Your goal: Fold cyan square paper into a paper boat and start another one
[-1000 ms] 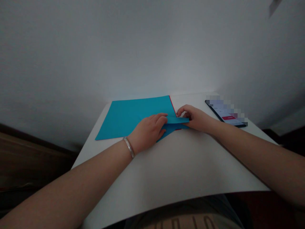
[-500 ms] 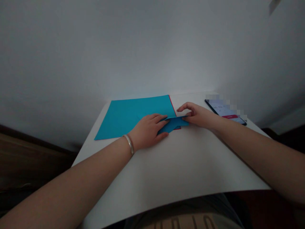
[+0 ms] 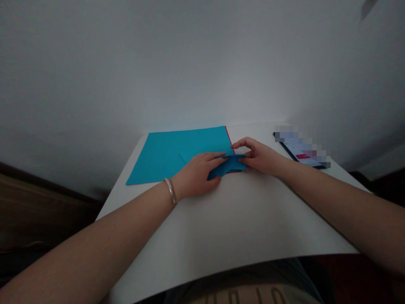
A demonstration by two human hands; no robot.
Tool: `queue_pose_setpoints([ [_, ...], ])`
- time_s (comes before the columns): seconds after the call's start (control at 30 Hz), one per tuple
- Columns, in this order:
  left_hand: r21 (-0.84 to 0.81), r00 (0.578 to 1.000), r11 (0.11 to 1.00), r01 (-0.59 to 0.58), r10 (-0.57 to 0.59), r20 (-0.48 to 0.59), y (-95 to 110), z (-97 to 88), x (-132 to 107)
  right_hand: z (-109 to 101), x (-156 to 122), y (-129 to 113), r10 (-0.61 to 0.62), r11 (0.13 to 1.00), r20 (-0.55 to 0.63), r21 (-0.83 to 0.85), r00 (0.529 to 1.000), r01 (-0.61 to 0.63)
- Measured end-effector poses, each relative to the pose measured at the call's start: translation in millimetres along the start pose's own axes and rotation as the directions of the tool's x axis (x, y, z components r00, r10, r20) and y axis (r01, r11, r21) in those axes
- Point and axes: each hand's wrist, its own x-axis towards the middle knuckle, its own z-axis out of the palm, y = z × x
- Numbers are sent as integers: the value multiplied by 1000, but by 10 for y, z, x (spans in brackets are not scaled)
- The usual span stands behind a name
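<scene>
A small folded piece of blue paper (image 3: pixel 234 163) is held between my two hands, at the front right corner of a larger blue sheet (image 3: pixel 171 147). My left hand (image 3: pixel 196 174), with a silver bangle at the wrist, grips its left part, fingers over the top and thumb at the near side. Thumb and fingers of my right hand (image 3: pixel 257 157) pinch the right end, with the index finger raised and curved. A thin pointed bit of paper shows left of my left hand. The left palm hides part of the folded paper.
Red edging shows under the larger sheet's right and front sides. A phone (image 3: pixel 292 147) with a lit, partly blurred screen lies at the right of the white table (image 3: pixel 243 219). A pale wall (image 3: pixel 196 63) stands directly behind the table.
My right hand has shifted slightly left, and the right end of the folded paper has come with it. Its upper edge sits lower. My left hand has hardly moved.
</scene>
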Motion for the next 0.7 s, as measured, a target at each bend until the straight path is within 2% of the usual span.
queue_pose_setpoints([
  [0.07, -25, 999, 999, 34, -35, -19, -6, 13, 5, -32, 1, 9, -41, 999, -2, 23, 999, 41],
  [0.17, -28, 996, 996, 87, -87, -28, -11, 29, 3, -78, 0, 13, -218, 975, 7, 51, 976, 217],
  [0.27, -19, 995, 995, 99, -99, -16, -10, 33, -2, -104, -20, -6, -404, 901, 59, -145, 913, 408],
  [0.4, -9, 996, 996, 89, -89, -21, -7, 25, -3, -96, -78, -72, -543, 643, 166, -549, 823, 534],
  [0.53, -17, 995, 995, 96, -96, -20, 2, 14, 4, -57, -130, -184, -610, 359, 255, -755, 750, 549],
  [0.63, -11, 997, 997, 78, -79, -24, 12, 6, 6, -26, -142, -242, -640, 263, 263, -808, 722, 527],
  [0.7, 6, 998, 999, 51, -51, -23, 15, 0, 2, -15, -135, -238, -625, 260, 252, -825, 738, 502],
])
